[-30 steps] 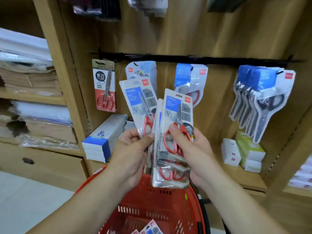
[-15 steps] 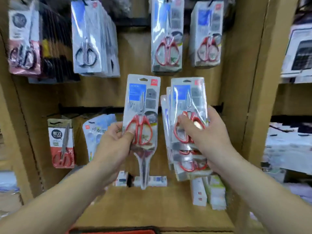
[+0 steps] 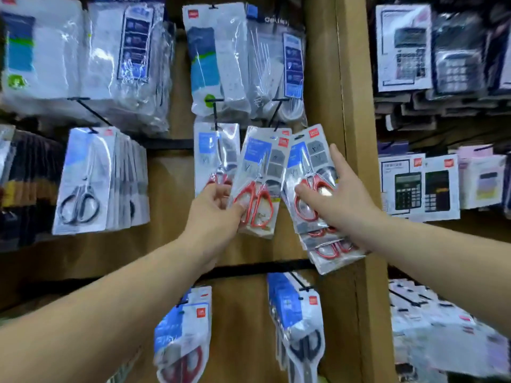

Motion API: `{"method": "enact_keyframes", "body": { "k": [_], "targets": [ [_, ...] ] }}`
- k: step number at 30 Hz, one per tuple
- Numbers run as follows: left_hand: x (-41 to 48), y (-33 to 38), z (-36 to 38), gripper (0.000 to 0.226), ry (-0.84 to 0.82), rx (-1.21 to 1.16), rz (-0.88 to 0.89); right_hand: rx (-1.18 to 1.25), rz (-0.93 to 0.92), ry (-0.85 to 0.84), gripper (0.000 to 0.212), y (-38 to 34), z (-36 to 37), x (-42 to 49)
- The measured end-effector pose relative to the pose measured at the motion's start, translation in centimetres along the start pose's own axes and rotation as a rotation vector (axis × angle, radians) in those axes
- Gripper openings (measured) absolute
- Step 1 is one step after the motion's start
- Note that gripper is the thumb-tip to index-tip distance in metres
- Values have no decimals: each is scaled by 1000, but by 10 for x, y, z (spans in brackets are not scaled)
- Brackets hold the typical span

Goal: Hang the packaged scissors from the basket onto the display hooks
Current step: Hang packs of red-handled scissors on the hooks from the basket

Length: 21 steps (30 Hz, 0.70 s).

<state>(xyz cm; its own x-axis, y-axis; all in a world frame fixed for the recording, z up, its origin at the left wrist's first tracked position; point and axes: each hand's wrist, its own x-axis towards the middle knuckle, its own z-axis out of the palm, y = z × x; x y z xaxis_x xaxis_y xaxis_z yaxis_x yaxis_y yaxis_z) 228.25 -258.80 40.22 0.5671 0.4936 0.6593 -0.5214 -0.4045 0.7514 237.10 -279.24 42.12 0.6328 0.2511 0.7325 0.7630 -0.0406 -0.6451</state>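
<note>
Head view of a wooden display panel (image 3: 243, 305) hung with packaged goods, both forearms raised towards it. The right hand (image 3: 345, 200) holds a fanned stack of red-handled scissors packs (image 3: 301, 161) in front of the wooden upright post (image 3: 351, 120). The packs tilt with their tops leaning left and their lower ends show below the wrist. The left hand (image 3: 215, 217) holds a single red-handled scissors pack (image 3: 258, 172), just left of the stack and overlapping its edge. This pack's top edge lies right below a black display hook (image 3: 276, 111); whether the hook has entered the hang hole cannot be told.

One like pack (image 3: 214, 150) hangs on the next hook to the left, partly behind the left hand. Bagged power strips (image 3: 218, 59) hang above, crowding both hooks. Black-handled scissors packs (image 3: 83, 181) fill the far left, and boxed calculators (image 3: 407, 189) stand beyond the post.

The left hand pinches its pack at the handles, thumb in front, fingers curled behind. The right thumb presses the front of the stack, the index finger lies straight along its right edge, and the other fingers are hidden behind.
</note>
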Motion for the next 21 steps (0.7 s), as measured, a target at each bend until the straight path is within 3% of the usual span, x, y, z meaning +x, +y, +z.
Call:
{"method": "enact_keyframes", "body": {
  "k": [10, 21],
  "targets": [
    [59, 19, 53, 26, 38, 67, -37, -56, -12, 102, 100, 3, -24, 47],
    [77, 6, 75, 33, 55, 199, -24, 97, 35, 121, 104, 21, -27, 30]
  ]
}}
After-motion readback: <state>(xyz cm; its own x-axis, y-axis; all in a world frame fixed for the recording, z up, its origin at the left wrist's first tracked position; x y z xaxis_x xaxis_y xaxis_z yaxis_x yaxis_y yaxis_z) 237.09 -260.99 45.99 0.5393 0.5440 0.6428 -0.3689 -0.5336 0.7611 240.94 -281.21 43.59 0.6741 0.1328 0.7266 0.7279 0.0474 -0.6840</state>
